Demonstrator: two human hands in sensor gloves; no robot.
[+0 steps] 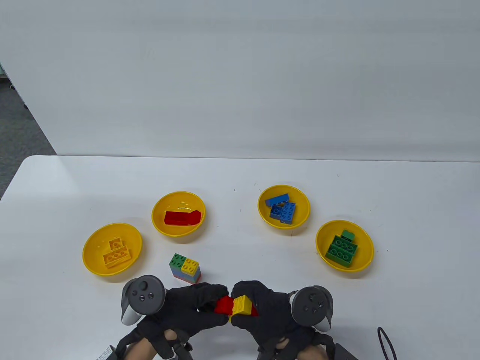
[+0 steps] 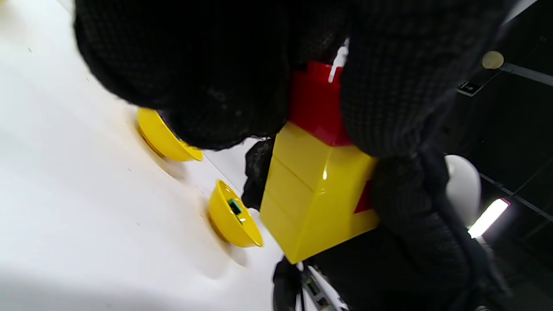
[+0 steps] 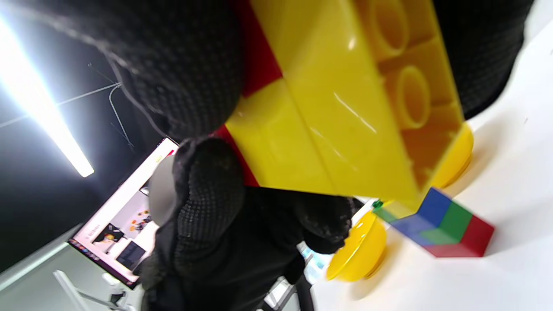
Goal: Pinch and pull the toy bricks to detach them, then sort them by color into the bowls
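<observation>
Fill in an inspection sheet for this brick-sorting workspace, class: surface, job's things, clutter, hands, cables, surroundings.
Surface: white table.
Job's things: four yellow plastic bowls holding yellow bricks, red bricks, blue bricks and green bricks; a multicoloured brick stack stands unsorted; a joined red-and-yellow brick piece is held.
Clutter: nothing seen.
Hands: left hand and right hand both grip the held piece.
Cables: black cable at the near right edge.
Surroundings: pale wall, grey floor.

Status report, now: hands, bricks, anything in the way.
Left hand and right hand both grip the red-yellow stack, not yet apart. Mixed stack waits on the table. Four bowls partly filled. Nothing in the way.
</observation>
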